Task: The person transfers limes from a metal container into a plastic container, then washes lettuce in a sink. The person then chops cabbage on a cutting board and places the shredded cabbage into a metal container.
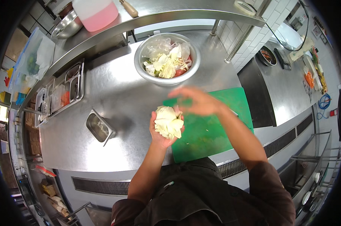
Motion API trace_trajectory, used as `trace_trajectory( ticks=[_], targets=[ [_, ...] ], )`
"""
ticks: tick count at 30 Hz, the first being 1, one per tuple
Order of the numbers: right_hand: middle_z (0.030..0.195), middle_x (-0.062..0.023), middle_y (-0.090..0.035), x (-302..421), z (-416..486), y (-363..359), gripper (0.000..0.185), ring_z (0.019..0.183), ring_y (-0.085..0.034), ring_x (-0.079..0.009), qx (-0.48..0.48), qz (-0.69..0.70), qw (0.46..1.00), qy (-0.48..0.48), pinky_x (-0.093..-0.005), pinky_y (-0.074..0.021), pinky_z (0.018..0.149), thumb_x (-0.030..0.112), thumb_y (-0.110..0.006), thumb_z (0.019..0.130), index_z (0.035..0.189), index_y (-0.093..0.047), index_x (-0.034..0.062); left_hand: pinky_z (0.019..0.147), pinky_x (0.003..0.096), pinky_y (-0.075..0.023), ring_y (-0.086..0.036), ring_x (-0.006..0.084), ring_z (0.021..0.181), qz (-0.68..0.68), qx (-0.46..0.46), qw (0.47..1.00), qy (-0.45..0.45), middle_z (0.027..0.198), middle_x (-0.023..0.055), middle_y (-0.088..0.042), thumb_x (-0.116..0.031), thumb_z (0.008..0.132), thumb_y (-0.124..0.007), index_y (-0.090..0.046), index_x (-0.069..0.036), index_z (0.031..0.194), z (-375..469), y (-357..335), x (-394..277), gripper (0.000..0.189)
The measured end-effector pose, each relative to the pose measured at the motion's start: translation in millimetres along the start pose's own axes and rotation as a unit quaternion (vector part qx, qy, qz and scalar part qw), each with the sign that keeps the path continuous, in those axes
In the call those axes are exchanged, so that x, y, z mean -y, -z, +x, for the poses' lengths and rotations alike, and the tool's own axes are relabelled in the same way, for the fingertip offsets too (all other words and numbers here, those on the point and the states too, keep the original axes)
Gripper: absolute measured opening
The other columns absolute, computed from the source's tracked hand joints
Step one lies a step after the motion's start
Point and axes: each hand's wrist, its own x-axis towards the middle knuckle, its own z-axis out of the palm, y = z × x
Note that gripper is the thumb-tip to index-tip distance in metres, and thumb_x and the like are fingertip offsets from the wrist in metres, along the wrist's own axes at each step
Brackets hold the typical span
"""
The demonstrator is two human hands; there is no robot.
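Observation:
My left hand [162, 141] holds a pale, leafy head of vegetable, probably cabbage [168, 121], near the left edge of the green cutting board [210, 138]. Blurred by motion, my right hand [197, 101] is above the board's far left part, fingers apart, and I see nothing in it. Behind both hands stands a large round metal bowl [140, 70] heaped with pale leaves [166, 66], clear plastic bags [159, 48] and some red pieces. A small steel insert pan [99, 127] sits to the left, with little scraps at its bottom.
A steel shelf [170, 18] crosses above the far side of the steel worktop [65, 141], carrying a jug of pink liquid [98, 17] and a metal bowl [68, 26]. Lidded containers [60, 97] line the left. On another counter at right rests a black pan of food [267, 56].

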Motion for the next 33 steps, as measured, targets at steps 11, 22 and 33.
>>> trace_trajectory(
  ticks=[11, 22, 33],
  targets=[
    [0.09, -0.0114, -0.077, 11.0, 14.4, 2.3, 0.025, 0.082, -0.074, -0.0181, -0.172, -0.043, 0.975, -0.132, -0.0331, -0.0578, 0.074, 0.023, -0.08, 0.087, 0.102, -0.079, 0.0027, 0.12, 0.0703, -0.0245, -0.054, 0.0377, 0.133, 0.05, 0.031, 0.997, -0.054, 0.122, 0.0088, -0.071, -0.066, 0.092, -0.054, -0.067, -0.011, 0.127, 15.8, -26.2, -31.1, 0.067],
    [0.098, -0.0014, -0.071, -21.1, 24.8, -1.2, 0.034, 0.085, -0.068, -0.0125, -0.168, 0.229, 0.958, -0.048, -0.0297, -0.0577, 0.071, 0.025, -0.075, 0.097, 0.124, -0.067, 0.0054, 0.097, 0.0424, -0.055, -0.064, 0.0245, 0.115, 0.332, -0.233, 0.907, -0.118, 0.128, 0.0101, -0.063, -0.03, 0.105, -0.061, -0.053, -0.007, 0.135, 22.3, -1.9, -19.8, 0.038],
    [0.125, -0.01, -0.062, -41.4, -170.5, -25.3, 0.065, 0.116, -0.062, -0.0287, -0.252, -0.039, 0.963, -0.084, -0.0401, -0.0548, 0.09, 0.014, -0.085, 0.073, 0.133, -0.059, 0.0111, 0.1, 0.0367, -0.0512, -0.06, 0.0213, 0.116, 0.771, -0.027, 0.631, -0.082, 0.125, 0.0095, -0.06, -0.007, 0.068, -0.09, -0.053, -0.003, 0.131, 47.6, -17.0, 47.0, 0.073]
  ],
)
